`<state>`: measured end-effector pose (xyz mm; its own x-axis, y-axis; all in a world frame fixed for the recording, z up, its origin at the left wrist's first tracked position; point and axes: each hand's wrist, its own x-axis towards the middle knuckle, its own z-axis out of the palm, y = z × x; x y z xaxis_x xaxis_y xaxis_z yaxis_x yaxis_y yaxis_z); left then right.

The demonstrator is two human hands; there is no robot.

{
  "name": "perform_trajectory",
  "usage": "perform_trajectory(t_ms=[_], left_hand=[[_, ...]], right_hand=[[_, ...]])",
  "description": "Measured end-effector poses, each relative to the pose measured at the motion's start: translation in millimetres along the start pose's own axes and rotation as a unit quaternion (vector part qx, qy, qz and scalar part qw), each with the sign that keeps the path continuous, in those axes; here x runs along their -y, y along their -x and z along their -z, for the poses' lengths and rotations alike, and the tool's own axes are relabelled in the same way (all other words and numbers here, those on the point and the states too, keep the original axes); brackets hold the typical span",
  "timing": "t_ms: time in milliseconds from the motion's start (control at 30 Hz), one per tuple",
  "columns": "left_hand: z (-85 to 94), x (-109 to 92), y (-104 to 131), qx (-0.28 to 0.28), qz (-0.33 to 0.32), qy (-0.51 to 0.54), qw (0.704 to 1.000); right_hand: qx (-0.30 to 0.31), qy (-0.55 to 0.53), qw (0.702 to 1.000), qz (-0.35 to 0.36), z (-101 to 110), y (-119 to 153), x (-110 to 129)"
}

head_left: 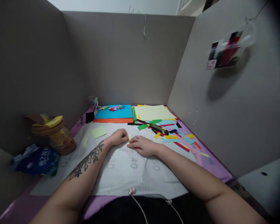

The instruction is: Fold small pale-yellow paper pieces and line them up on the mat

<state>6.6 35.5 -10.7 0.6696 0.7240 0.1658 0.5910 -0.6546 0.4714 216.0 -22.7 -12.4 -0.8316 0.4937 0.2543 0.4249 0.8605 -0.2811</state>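
A small pale yellow-green piece of paper (130, 137) lies between my hands on the white sheet (123, 180), mostly covered by fingers. My left hand (118, 137) is closed, with its curled fingertips at the paper's left side. From the right, my right hand (143, 146) bends over the same piece, its fingers together and its fingertips on the paper's near edge. A pale green paper square (99, 132) lies flat left of my left hand, and a narrow pale green strip (87, 137) is farther left.
A black-and-yellow utility knife (157, 127) lies among coloured paper strips (177, 140) at right. Folded paper stars (114, 108) sit on blue sheets (114, 113) behind. A brown cup (60, 137) and blue packet (37, 160) stand left. Grey panels (130, 59) enclose the table.
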Motion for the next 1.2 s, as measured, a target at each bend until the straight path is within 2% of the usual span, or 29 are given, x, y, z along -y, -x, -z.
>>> perform_trajectory(t_ms=[367,467,633,733,1033,1133,1200], left_hand=[[-2.3,2,1,0.001,0.004,-0.011,1.000],[-2.9,2,3,-0.017,0.017,-0.033,0.999],[-4.0,2,6,-0.082,0.149,-0.093,0.981],[-5.4,5,5,-0.093,0.182,-0.111,0.973],[-8.5,14,1,-0.128,0.187,-0.111,0.968],[-6.7,17,3,-0.126,0.175,-0.084,0.973],[-4.2,18,8,-0.146,0.172,-0.060,0.972]], right_hand=[[-0.006,0.000,1.000,0.011,2,-1,4],[-0.001,-0.004,1.000,0.024,3,-1,6],[-0.003,0.007,1.000,0.018,3,-1,9],[-0.006,0.009,1.000,0.022,5,-1,12],[-0.024,0.023,0.999,0.017,11,0,20],[-0.032,0.013,0.999,0.009,9,1,18],[-0.037,0.000,0.999,0.005,7,1,17]])
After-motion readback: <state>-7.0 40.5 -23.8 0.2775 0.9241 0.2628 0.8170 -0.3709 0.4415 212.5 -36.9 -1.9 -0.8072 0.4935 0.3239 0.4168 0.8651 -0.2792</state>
